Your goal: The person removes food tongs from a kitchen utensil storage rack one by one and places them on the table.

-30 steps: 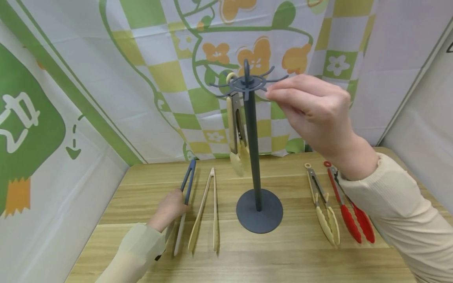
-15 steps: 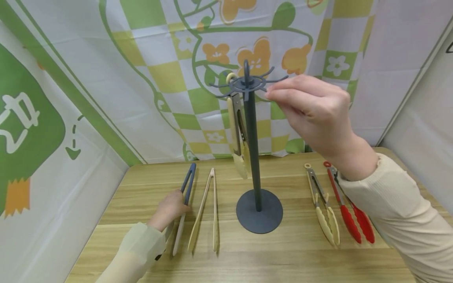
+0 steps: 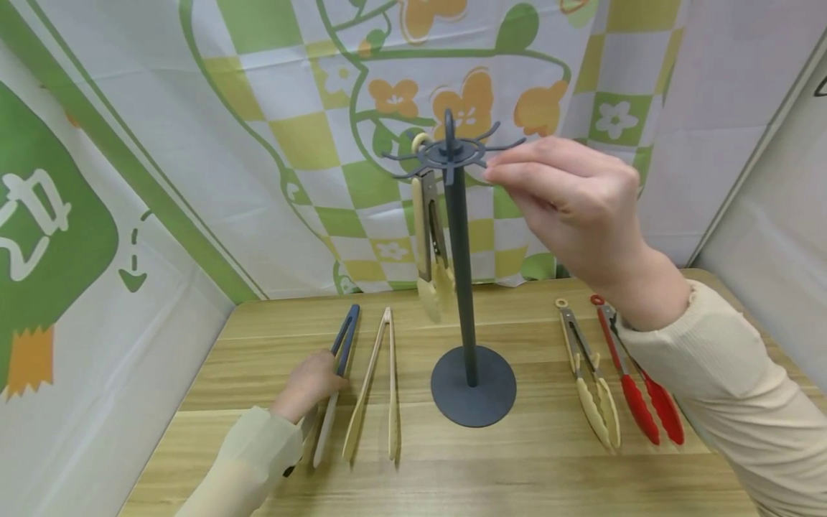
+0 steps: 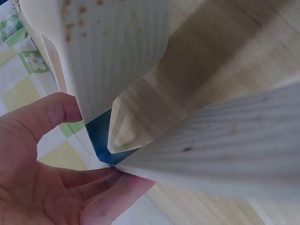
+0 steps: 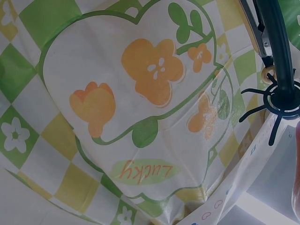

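My left hand point(image 3: 310, 384) grips blue-and-grey tongs point(image 3: 349, 337) at the table's left, their joined end pointing away. The left wrist view shows the thumb on one arm and fingers under the other, the blue part point(image 4: 98, 140) between them. At upper right, my right hand point(image 3: 568, 190) pinches a hook arm of the dark utensil stand point(image 3: 460, 266), thumb and fingertips together. Cream tongs point(image 3: 423, 230) hang by their ring on the stand's far left side. The right wrist view shows the stand's hooks point(image 5: 281, 96), with just a sliver of my hand at the edge.
Beige tongs point(image 3: 390, 388) stand spread beside the blue-and-grey ones. Right of the stand's round base point(image 3: 474, 388) lie cream tongs point(image 3: 591, 380) and red tongs point(image 3: 639, 380), partly under my right arm. A patterned curtain point(image 3: 310, 143) hangs behind the wooden table point(image 3: 504, 474).
The hanging cream tongs swing right, then back left. The far end of the blue-and-grey tongs has dropped slightly toward me and right. My right hand stays in place on the stand.
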`<state>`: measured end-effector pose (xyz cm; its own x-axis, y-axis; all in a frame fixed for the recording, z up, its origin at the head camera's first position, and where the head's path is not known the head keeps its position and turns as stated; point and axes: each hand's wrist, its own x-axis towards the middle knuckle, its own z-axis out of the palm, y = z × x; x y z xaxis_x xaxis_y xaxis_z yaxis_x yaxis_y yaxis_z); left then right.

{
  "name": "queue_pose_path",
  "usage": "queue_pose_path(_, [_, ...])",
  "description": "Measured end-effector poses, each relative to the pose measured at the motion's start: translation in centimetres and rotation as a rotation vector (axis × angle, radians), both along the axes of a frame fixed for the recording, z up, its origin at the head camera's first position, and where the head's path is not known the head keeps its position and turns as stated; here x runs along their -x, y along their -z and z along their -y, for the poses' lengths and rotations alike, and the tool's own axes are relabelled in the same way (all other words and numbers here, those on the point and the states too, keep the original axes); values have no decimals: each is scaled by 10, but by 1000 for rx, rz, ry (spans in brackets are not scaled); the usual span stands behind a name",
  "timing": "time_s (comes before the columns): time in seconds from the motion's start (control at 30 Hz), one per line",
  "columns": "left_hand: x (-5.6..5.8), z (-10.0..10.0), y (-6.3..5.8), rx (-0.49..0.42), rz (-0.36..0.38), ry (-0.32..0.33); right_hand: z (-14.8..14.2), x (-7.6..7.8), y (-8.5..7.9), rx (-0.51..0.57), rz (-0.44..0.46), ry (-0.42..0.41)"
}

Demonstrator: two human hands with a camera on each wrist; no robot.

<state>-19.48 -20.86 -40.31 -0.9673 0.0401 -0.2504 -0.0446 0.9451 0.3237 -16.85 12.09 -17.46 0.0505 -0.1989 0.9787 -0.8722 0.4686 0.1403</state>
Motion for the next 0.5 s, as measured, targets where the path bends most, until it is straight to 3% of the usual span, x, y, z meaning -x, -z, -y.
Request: queue_pose_path(0.5, [1,-2,1,11,6,-3,-1,1,1,-7,1,5])
